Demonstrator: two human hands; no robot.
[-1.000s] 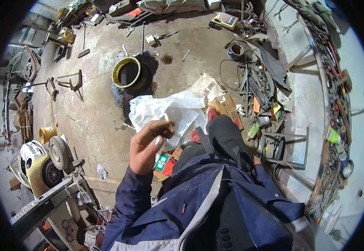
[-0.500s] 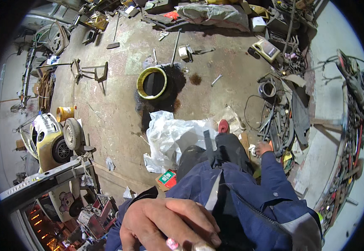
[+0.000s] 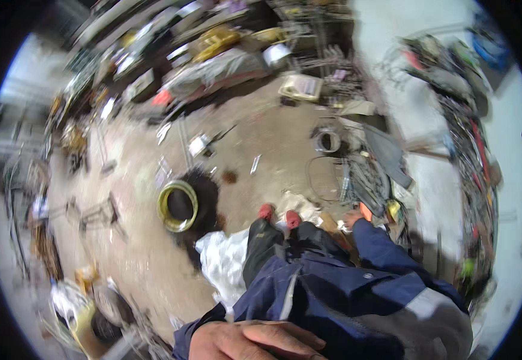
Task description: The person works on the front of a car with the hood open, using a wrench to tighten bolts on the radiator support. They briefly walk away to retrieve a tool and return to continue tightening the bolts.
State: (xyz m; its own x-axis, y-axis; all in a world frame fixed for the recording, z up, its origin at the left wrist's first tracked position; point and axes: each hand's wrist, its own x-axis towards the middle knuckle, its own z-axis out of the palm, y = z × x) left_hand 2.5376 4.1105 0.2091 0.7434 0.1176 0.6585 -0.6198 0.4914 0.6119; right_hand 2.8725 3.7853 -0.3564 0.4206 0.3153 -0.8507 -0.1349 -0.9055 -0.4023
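Note:
My left hand (image 3: 255, 339) is large and close at the bottom edge, fingers bent and partly cut off; whatever they hold is hidden. On the right of my body, my right hand (image 3: 353, 219) hangs low, blurred, by a pile of scrap and an orange piece (image 3: 366, 211). Ahead on the floor stands a yellowish round tub with dark contents (image 3: 192, 213), ringed by a dark wet stain (image 3: 207, 189). Crumpled white plastic sheeting (image 3: 219, 261) lies beside my dark-trousered legs, with paper and cardboard near my red shoes (image 3: 292, 219).
Metal scrap (image 3: 369, 180) lines the right, along a white wall (image 3: 501, 168). A wrench (image 3: 255, 165), a light jerrycan (image 3: 300, 89) and piled junk (image 3: 213, 78) lie ahead. At left are metal stands (image 3: 96, 213), a tire (image 3: 111, 306) and a yellowish vehicle body part (image 3: 75, 312).
The view has swung rightward and blurred. My feet have moved closer together. My left hand, raised a second ago with a cigarette, is now at the bottom edge, the cigarette out of sight.

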